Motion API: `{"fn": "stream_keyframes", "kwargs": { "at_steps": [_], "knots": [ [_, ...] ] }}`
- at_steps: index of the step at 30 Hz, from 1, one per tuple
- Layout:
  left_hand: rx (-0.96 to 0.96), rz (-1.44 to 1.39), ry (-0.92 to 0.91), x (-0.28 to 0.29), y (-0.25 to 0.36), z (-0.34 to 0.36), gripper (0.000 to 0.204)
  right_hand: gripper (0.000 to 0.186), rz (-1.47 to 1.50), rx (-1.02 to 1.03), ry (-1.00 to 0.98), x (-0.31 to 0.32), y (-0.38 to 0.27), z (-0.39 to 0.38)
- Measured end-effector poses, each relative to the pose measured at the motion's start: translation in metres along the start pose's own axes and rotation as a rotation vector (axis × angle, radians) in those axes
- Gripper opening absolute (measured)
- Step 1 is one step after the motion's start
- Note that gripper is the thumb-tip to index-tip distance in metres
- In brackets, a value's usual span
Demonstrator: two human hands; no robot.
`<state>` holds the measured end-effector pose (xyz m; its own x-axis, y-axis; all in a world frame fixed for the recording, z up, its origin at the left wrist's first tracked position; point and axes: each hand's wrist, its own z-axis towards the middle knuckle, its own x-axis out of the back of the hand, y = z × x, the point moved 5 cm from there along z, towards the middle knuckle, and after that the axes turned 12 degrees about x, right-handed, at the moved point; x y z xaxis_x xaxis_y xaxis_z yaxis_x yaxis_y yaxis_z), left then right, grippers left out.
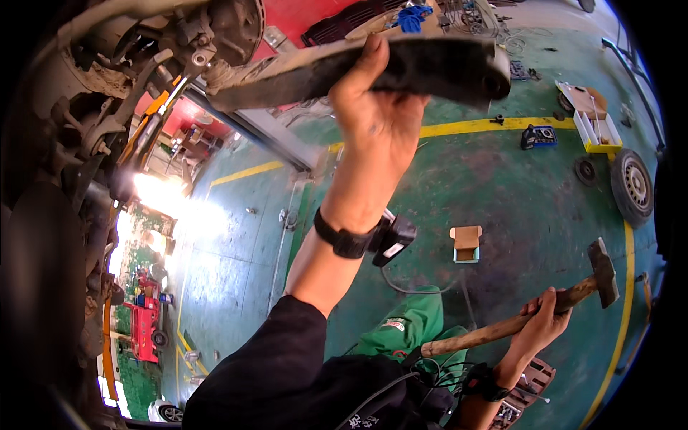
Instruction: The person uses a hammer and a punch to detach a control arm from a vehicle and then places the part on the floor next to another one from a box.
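My left hand [380,107] is raised and wrapped round a long dark metal suspension arm [444,68], thumb on its near side. One end of the arm reaches toward the car's underside at upper left; the other, rounded end has a hole in it and sticks out to the right of my hand. At lower right my right hand [545,322] grips a hammer [494,331] by its worn wooden handle. Its steel head points to the right, well apart from the suspension arm.
Above and left hang the car's brake disc [240,29] and dirty underbody parts [64,143]. On the green floor stand a small open cardboard box [466,245], a wheel [633,188], a white-yellow box [598,132] and a blue tray [545,136]. A lift post [279,143] rises behind my left arm.
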<state>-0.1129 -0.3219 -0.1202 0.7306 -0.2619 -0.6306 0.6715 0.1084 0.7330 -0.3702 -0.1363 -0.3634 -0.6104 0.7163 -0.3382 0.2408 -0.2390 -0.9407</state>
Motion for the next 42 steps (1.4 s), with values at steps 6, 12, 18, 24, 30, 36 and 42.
{"fn": "stream_keyframes", "kwargs": {
  "at_steps": [6,12,18,24,30,36,42],
  "knots": [
    [0.084,-0.125,0.182,0.004,0.013,-0.06,0.05,0.012,0.003,-0.001,-0.113,-0.035,-0.02,0.037],
    [0.214,-0.138,-0.075,-0.033,0.033,-0.087,0.076,0.012,0.068,0.065,-0.321,-0.11,-0.04,0.09],
    [0.087,-0.617,-0.164,-0.056,0.068,-0.117,0.06,0.013,0.202,-0.009,-0.546,-0.193,-0.036,0.095],
    [0.085,-0.608,0.012,-0.059,0.067,-0.136,0.06,0.014,0.188,-0.038,-0.973,-0.254,-0.011,0.084],
    [0.04,-0.52,0.087,-0.057,0.06,-0.126,0.07,0.022,0.347,0.285,-1.42,-0.363,-0.069,0.033],
    [0.066,-0.54,0.227,-0.076,0.049,-0.114,0.073,0.035,0.541,0.56,-1.561,-0.417,-0.098,-0.034],
    [0.017,-0.679,0.179,-0.069,0.039,-0.11,0.076,0.032,0.602,0.67,-1.419,-0.449,-0.108,-0.038]
  ]
}}
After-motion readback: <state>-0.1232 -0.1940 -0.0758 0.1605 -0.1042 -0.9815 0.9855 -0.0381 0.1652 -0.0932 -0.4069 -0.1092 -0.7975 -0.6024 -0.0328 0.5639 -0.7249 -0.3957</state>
